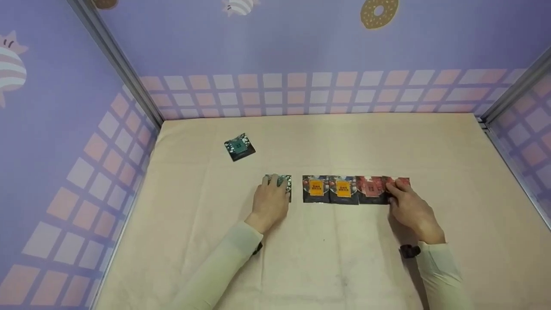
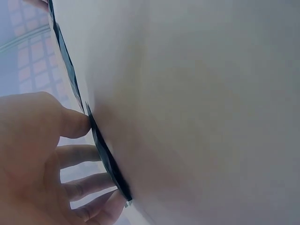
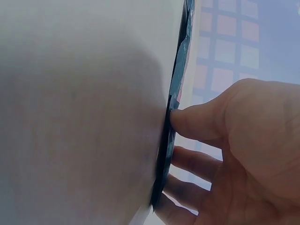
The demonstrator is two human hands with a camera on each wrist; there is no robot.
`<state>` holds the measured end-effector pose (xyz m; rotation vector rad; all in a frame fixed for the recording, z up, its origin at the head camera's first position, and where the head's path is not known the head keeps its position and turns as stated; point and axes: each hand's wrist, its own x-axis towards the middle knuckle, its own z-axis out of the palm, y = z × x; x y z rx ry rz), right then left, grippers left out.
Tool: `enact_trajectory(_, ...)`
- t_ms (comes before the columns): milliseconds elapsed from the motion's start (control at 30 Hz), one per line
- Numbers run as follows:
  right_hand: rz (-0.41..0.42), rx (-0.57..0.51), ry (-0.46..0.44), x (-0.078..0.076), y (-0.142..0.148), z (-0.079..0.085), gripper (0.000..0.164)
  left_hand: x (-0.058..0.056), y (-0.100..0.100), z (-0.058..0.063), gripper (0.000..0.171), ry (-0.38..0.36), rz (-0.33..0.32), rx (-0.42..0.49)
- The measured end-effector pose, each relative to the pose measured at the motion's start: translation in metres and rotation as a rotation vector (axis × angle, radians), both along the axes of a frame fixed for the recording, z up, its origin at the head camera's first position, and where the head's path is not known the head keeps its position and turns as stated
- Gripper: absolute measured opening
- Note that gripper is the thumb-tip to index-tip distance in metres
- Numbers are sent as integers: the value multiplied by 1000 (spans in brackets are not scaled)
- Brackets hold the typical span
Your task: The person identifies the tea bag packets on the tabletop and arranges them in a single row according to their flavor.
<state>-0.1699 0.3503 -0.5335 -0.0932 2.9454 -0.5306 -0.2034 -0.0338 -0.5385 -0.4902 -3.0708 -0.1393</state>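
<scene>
Fingers of the left hand (image 1: 270, 202) rest on a green and black sachet (image 1: 289, 189) that lies on the cloth, hiding much of it. In the left wrist view the thumb (image 2: 77, 124) touches the near end of that sachet. At the right end of a row, the right hand (image 1: 413, 211) touches a red and black sachet (image 1: 403, 180) with thumb and fingertips. Beside it lie another red sachet (image 1: 370, 189) and two yellow-labelled sachets, one (image 1: 343, 189) edge to edge with the other (image 1: 316, 188). A gap separates the green sachet from this row.
A second green sachet (image 1: 239, 147) lies tilted farther back on the left. The pale cloth (image 1: 318, 258) covers the table. Patterned walls (image 1: 301, 47) enclose it at the back and on both sides.
</scene>
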Motion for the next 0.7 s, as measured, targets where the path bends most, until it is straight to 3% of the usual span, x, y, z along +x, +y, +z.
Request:
enact_trajectory(300, 20, 1, 17, 0, 0, -1, 53, 2, 17, 1, 47, 4, -30, 0)
enact_trajectory(700, -3, 6, 13, 0, -2, -1, 53, 3, 31, 0, 51, -17, -10, -41)
